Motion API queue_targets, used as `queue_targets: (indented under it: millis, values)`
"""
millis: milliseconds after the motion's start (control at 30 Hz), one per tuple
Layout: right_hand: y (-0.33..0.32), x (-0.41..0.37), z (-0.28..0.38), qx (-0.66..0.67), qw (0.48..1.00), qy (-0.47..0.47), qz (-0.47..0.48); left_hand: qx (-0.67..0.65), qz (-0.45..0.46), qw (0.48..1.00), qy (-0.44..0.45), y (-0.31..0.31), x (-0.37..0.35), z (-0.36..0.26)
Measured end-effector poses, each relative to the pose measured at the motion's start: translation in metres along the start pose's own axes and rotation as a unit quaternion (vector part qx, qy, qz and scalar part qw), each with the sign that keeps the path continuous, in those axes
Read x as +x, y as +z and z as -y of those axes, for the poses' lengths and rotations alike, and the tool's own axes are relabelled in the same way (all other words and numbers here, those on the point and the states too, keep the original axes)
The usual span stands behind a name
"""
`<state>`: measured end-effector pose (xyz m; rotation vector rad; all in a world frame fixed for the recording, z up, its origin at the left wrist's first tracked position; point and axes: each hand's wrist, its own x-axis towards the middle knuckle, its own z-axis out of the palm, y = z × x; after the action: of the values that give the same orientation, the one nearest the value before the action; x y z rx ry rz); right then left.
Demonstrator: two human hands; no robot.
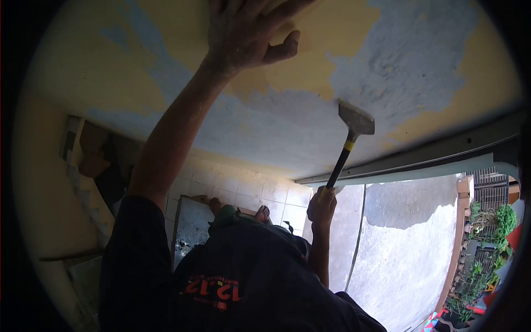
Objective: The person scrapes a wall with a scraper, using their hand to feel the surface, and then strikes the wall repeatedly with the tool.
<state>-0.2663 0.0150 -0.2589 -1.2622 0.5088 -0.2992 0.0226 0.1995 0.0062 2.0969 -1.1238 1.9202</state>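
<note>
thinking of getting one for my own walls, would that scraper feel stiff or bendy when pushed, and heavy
The scraper probably feels stiff: its wide blade meets the wall without visibly bending. Likely light for its length, since the right hand alone holds it up by the handle's end. The flat blade should not roll.

Yellow-painted surface [83, 61], patchy with bare grey, bears the left hand [243, 33] and scraper [347, 145].

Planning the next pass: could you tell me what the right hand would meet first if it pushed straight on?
The wall: the right hand holds a scraper whose blade seems to touch it, with the grey bare patch straight ahead.
</note>
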Motion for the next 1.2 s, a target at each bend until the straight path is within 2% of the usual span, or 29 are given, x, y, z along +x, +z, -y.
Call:
queue_targets:
  millis: [100, 233, 333, 367, 400, 467, 500, 600, 633, 733, 867, 900, 933, 1067, 1100, 1200]
  values:
    - [0.009, -0.011, 0.022, 0.004, 0.998, 0.067, -0.01, 0.001, 0.037, 0.999, -0.01, -0.005, -0.006, -0.007]
    - [-0.007, 0.0, -0.006, 0.005, 1.0, 0.001, 0.008, 0.009, 0.042, 0.999, -0.012, -0.003, -0.002, -0.007]
    - [0.011, -0.004, 0.032, -0.017, 0.999, 0.031, -0.004, 0.023, 0.051, 0.998, -0.015, -0.004, -0.004, -0.006]
    - [0.004, 0.004, 0.012, -0.091, 0.995, -0.032, -0.005, 0.022, 0.049, 0.998, -0.014, -0.003, -0.004, -0.009]
    - [0.004, -0.005, 0.012, -0.031, 0.999, 0.032, -0.004, 0.019, 0.057, 0.998, -0.018, -0.003, -0.002, -0.01]
    - [0.0, -0.003, -0.008, -0.098, 0.995, -0.036, -0.004, 0.023, 0.066, 0.997, -0.021, -0.004, 0.0, -0.008]
    - [-0.002, -0.002, -0.013, -0.128, 0.991, -0.038, -0.012, 0.009, 0.063, 0.998, -0.023, -0.004, 0.001, -0.009]
    - [-0.005, 0.002, -0.024, -0.092, 0.995, -0.042, 0.013, -0.003, 0.057, 0.998, -0.023, -0.005, -0.001, -0.009]
    - [0.006, -0.003, -0.007, -0.037, 0.999, -0.015, 0.031, 0.007, 0.048, 0.999, -0.021, -0.005, -0.001, -0.009]
    - [0.009, -0.008, -0.004, -0.007, 0.999, 0.018, 0.035, 0.003, 0.061, 0.998, -0.024, -0.002, -0.002, -0.008]
    - [0.009, -0.005, -0.01, -0.024, 1.0, 0.009, 0.013, 0.0, 0.059, 0.998, -0.026, 0.0, 0.0, -0.007]
    - [0.009, -0.001, -0.011, -0.033, 0.999, 0.011, 0.009, 0.01, 0.035, 0.999, -0.014, 0.003, -0.001, -0.004]
    - [0.013, -0.004, -0.002, 0.007, 0.999, 0.042, 0.024, 0.016, 0.014, 1.0, -0.003, 0.003, -0.003, -0.005]
    - [0.004, -0.004, -0.013, 0.005, 0.998, 0.029, 0.057, 0.022, 0.026, 0.999, -0.003, 0.002, 0.002, -0.007]
    - [0.002, -0.003, -0.018, 0.008, 0.998, 0.031, 0.048, 0.007, 0.029, 0.999, -0.026, 0.003, -0.001, -0.009]
    - [0.017, -0.005, -0.004, -0.002, 1.0, 0.003, 0.019, 0.037, 0.028, 0.999, -0.02, -0.009, 0.0, -0.013]
